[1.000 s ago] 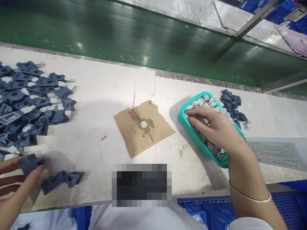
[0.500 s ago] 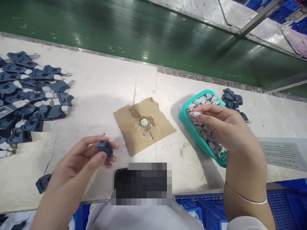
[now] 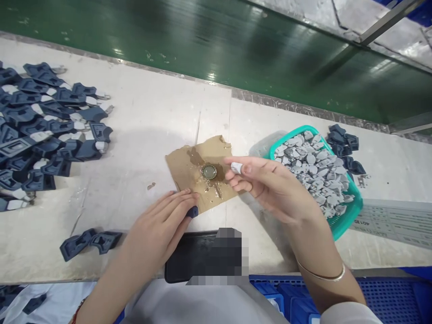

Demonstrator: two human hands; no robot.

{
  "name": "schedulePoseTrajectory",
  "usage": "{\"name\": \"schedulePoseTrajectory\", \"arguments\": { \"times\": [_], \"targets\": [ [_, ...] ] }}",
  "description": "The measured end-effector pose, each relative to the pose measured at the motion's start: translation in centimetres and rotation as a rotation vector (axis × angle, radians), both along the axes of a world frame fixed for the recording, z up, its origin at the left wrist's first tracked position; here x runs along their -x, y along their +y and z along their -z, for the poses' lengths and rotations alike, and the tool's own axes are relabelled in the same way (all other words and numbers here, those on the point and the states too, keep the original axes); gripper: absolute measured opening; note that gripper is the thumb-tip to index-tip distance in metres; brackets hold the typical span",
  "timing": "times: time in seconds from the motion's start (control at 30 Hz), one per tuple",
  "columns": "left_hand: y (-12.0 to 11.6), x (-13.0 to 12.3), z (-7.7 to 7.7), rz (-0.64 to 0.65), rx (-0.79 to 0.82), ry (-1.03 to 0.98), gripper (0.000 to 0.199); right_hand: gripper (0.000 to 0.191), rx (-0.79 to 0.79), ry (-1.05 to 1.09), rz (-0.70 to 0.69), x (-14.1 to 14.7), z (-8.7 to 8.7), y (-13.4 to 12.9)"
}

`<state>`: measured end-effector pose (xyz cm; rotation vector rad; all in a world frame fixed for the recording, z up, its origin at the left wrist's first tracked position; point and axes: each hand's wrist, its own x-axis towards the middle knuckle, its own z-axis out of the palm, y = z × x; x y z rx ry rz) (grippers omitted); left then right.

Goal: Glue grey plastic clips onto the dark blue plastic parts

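Note:
My left hand (image 3: 165,216) is palm down at the near left edge of a torn piece of brown cardboard (image 3: 178,166). Its fingers are closed round a dark blue plastic part (image 3: 193,211), mostly hidden beneath them. Above the cardboard's right side, my right hand (image 3: 266,182) pinches a small light grey plastic piece (image 3: 236,168) between thumb and fingers. Between the hands, a bottle cap (image 3: 209,171) holding liquid sits on the cardboard amid wet splashes. A green basket (image 3: 356,204) full of similar grey pieces stands beyond my right wrist.
Many dark blue parts with grey pieces on them (image 3: 50,130) cover the table's left side. Two dark parts (image 3: 104,241) lie near my left forearm. More dark parts (image 3: 342,141) lie behind the basket. A black phone (image 3: 189,258) rests at the near edge; a green conveyor belt (image 3: 189,40) runs behind.
My right hand has moved left from the basket to the cardboard with the grey piece. My left hand has turned palm down and shifted right to the cardboard's edge. The view has shifted slightly.

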<state>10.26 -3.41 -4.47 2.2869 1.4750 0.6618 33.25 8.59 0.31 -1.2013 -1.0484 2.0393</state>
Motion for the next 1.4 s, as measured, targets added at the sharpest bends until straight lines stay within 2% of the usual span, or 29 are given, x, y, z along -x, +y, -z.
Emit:
{"name": "schedulePoseTrajectory", "arguments": {
  "times": [0.1,0.17,0.3,0.4,0.53,0.63,0.83,0.9,0.97,1.07,1.2,1.3,1.4],
  "targets": [
    [-0.4,0.9,-0.3,0.038,0.005,0.045,0.025,0.023,0.105,0.090,-0.022,0.4,1.1,0.1],
    [-0.8,1.5,-0.6,0.039,0.037,0.057,0.025,0.023,0.111,0.140,-0.016,0.5,1.8,0.0],
    [-1.5,1.9,-1.1,-0.014,0.106,0.025,0.026,0.017,0.033,0.136,0.001,0.5,2.9,-0.4],
    [-1.8,1.4,-1.4,-0.101,0.162,-0.104,0.024,0.012,-0.058,0.070,0.028,0.4,3.4,-0.5],
    [-1.6,0.1,-1.7,-0.323,0.318,-0.400,0.022,0.003,-0.295,-0.070,0.093,0.4,3.8,-0.9],
    [-0.9,-0.9,-1.5,-0.414,0.451,-0.609,0.017,0.008,-0.531,-0.215,0.128,0.8,4.1,-1.5],
    [0.0,-2.1,-0.7,-0.429,0.561,-0.898,0.017,0.009,-1.054,-0.427,-0.063,1.6,4.7,-2.2],
    [0.0,-2.2,-0.6,-0.431,0.579,-0.927,0.017,0.011,-1.170,-0.469,-0.121,1.7,4.9,-2.2],
    [0.0,-2.3,-0.5,-0.420,0.589,-0.943,0.019,0.012,-1.216,-0.489,-0.159,1.8,5.0,-2.2],
    [0.0,-2.3,-0.2,-0.382,0.573,-0.966,0.025,0.009,-1.096,-0.459,-0.090,1.9,4.8,-2.3],
    [-0.3,-2.2,0.1,-0.373,0.544,-0.952,0.026,0.002,-0.664,-0.307,0.107,1.9,4.1,-2.3],
    [-0.4,-2.2,0.1,-0.363,0.568,-0.978,0.028,0.004,-0.466,-0.191,0.118,1.7,4.0,-2.1],
    [-0.2,-2.2,-0.1,-0.352,0.606,-1.066,0.022,0.008,-0.388,-0.052,0.081,1.7,4.2,-2.1]
  ]
}}
